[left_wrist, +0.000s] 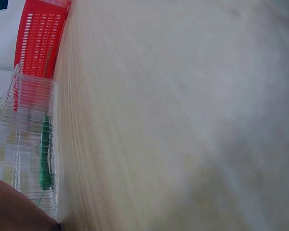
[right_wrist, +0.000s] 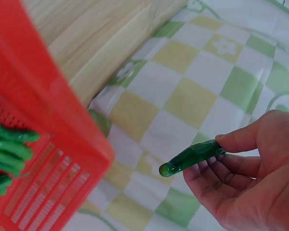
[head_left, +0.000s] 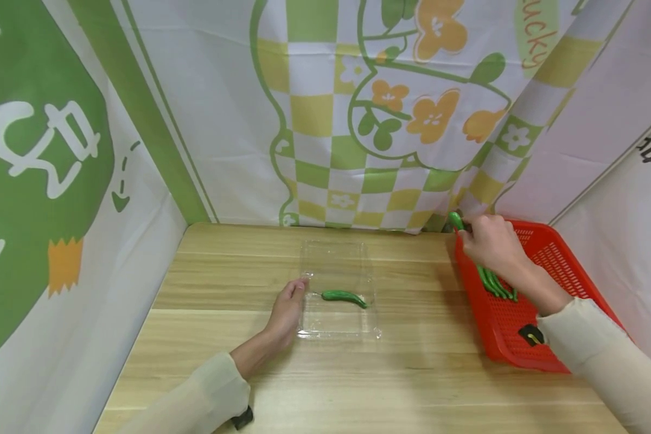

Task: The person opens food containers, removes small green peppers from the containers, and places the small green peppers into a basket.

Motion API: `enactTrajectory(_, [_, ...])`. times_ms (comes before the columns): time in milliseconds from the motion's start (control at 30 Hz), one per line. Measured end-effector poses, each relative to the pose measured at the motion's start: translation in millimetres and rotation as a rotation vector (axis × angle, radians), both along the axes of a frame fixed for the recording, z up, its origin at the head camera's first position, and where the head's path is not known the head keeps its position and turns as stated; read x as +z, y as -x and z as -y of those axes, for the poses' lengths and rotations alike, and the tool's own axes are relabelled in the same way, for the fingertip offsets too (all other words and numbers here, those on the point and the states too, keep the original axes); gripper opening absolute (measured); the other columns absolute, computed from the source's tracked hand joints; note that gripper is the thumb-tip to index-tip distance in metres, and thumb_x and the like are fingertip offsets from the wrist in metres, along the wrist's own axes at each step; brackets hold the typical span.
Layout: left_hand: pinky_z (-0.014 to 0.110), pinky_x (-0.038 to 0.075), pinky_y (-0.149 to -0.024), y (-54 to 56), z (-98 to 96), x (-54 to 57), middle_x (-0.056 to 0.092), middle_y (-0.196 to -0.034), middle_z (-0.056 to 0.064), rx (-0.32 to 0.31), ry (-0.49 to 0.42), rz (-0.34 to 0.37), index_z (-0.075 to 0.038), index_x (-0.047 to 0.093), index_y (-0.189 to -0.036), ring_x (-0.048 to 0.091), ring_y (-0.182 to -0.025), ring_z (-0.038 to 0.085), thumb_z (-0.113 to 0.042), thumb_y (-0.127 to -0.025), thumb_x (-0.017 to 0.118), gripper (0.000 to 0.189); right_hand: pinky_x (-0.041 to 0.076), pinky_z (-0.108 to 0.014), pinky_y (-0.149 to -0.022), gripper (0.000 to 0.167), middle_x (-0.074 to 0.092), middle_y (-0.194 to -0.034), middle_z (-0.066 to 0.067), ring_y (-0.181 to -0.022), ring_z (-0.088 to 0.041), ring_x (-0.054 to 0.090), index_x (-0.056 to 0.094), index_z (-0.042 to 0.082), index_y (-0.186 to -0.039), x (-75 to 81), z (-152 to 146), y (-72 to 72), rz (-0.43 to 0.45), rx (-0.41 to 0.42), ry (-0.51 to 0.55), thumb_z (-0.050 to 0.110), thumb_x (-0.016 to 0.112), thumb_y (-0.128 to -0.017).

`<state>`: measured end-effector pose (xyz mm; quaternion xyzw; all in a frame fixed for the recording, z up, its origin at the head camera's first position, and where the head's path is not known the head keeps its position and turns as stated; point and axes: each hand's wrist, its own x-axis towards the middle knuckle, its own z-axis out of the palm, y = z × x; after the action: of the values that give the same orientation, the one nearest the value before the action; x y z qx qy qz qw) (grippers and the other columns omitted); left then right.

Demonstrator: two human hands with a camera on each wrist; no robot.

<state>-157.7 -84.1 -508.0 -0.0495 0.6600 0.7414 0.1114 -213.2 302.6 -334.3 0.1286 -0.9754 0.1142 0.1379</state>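
A clear plastic clamshell box (head_left: 336, 325) lies opened out on the table, with one green chili pepper (head_left: 343, 296) inside it. My left hand (head_left: 285, 314) grips the box by its left edge. Over at the back left corner of the red basket (head_left: 478, 325), my right hand (head_left: 493, 244) is raised. It pinches another green chili pepper (right_wrist: 195, 155) between thumb and fingers, the blunt end sticking out in the right wrist view. Several more green chili peppers (head_left: 496, 284) lie together in the basket, partly behind my right forearm.
The wooden table (head_left: 412, 374) stretches between box and basket. A printed curtain (head_left: 352, 181) hangs along its back edge, and white cloth walls stand at both sides. A black tag-like piece (head_left: 530, 334) shows near my right cuff.
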Motion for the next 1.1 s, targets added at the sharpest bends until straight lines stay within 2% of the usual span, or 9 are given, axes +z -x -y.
enactTrajectory(100, [0.059, 0.011, -0.132, 0.2, -0.5, -1.0, 0.027, -0.17, 0.025, 0.009, 0.003, 0.008, 0.004, 0.04, -0.155, 0.016, -0.161, 0.043, -0.018, -0.117, 0.03, 0.045, 0.04, -0.038, -0.048, 0.023, 0.042, -0.058, 0.002, -0.057, -0.023, 0.044, 0.058, 0.01, -0.071, -2.2, -13, 2.2, -0.003, -0.022, -0.001, 0.003, 0.061, -0.092])
enactTrajectory(233, [0.058, 0.012, -0.133, -0.6, -1.3, -0.7, 0.029, -0.17, 0.024, 0.013, 0.017, 0.016, 0.003, 0.042, -0.154, 0.016, -0.161, 0.043, -0.018, -0.117, 0.031, 0.044, 0.034, -0.033, -0.047, 0.013, 0.045, -0.058, 0.001, -0.055, -0.022, 0.044, 0.071, 0.001, -0.085, -4.4, -29, 5.2, 0.003, -0.049, 0.013, 0.001, 0.06, -0.092])
enactTrajectory(333, [0.059, 0.012, -0.132, -0.6, -1.6, 0.3, 0.03, -0.17, 0.024, 0.013, 0.027, 0.014, 0.003, 0.042, -0.155, 0.017, -0.161, 0.043, -0.018, -0.117, 0.031, 0.044, 0.032, -0.032, -0.047, 0.013, 0.046, -0.058, 0.0, -0.053, -0.021, 0.042, 0.072, -0.005, -0.09, -6.4, -41, 7.4, 0.001, -0.064, 0.027, -0.001, 0.059, -0.091])
enactTrajectory(433, [0.059, 0.013, -0.132, 0.1, -1.8, 0.5, 0.029, -0.17, 0.024, 0.011, 0.03, 0.012, 0.003, 0.041, -0.155, 0.017, -0.161, 0.043, -0.019, -0.117, 0.03, 0.045, 0.03, -0.032, -0.048, 0.015, 0.04, -0.057, 0.002, -0.054, -0.019, 0.038, 0.065, -0.001, -0.077, -8.8, -52, 9.3, -0.006, -0.077, 0.025, -0.002, 0.059, -0.09])
enactTrajectory(533, [0.059, 0.012, -0.133, 0.1, -1.4, 0.7, 0.028, -0.17, 0.024, 0.004, 0.027, 0.013, 0.003, 0.04, -0.156, 0.015, -0.161, 0.043, -0.019, -0.117, 0.03, 0.045, 0.028, -0.033, -0.049, 0.028, 0.033, -0.056, 0.004, -0.055, -0.019, 0.035, 0.049, 0.009, -0.066, -10.7, -64, 11.1, 0.004, -0.095, 0.012, 0.0, 0.058, -0.09])
enactTrajectory(600, [0.058, 0.011, -0.133, -0.2, -1.3, 1.1, 0.028, -0.171, 0.023, 0.0, 0.024, 0.015, 0.003, 0.04, -0.156, 0.015, -0.161, 0.042, -0.02, -0.117, 0.03, 0.046, 0.027, -0.034, -0.051, 0.034, 0.03, -0.057, 0.004, -0.057, -0.021, 0.035, 0.041, 0.014, -0.063, -11.4, -71, 12.4, 0.017, -0.11, -0.004, 0.001, 0.058, -0.09])
enactTrajectory(700, [0.058, 0.011, -0.133, -0.9, -0.9, 2.3, 0.027, -0.171, 0.024, -0.003, 0.023, 0.015, 0.003, 0.039, -0.156, 0.014, -0.161, 0.043, -0.02, -0.117, 0.029, 0.046, 0.027, -0.035, -0.051, 0.037, 0.029, -0.057, 0.004, -0.059, -0.022, 0.035, 0.036, 0.016, -0.062, -13.2, -82, 15.1, 0.066, -0.137, -0.016, 0.004, 0.057, -0.089])
enactTrajectory(967, [0.058, 0.011, -0.133, -0.6, 0.0, 1.7, 0.027, -0.171, 0.024, -0.002, 0.023, 0.011, 0.003, 0.04, -0.155, 0.014, -0.161, 0.043, -0.019, -0.118, 0.029, 0.045, 0.026, -0.032, -0.052, 0.027, 0.04, -0.054, 0.005, -0.059, -0.022, 0.037, 0.052, 0.012, -0.059, -20.6, -107, 24.2, 0.151, -0.112, -0.027, 0.005, 0.06, -0.084])
enactTrajectory(1100, [0.059, 0.011, -0.133, -1.0, 0.6, 0.4, 0.026, -0.171, 0.025, -0.004, 0.021, 0.012, 0.004, 0.039, -0.155, 0.013, -0.161, 0.043, -0.02, -0.118, 0.029, 0.046, 0.028, -0.031, -0.052, 0.029, 0.039, -0.052, 0.006, -0.056, -0.02, 0.038, 0.047, 0.016, -0.056, -23.4, -117, 26.4, 0.192, -0.103, -0.058, 0.005, 0.057, -0.081])
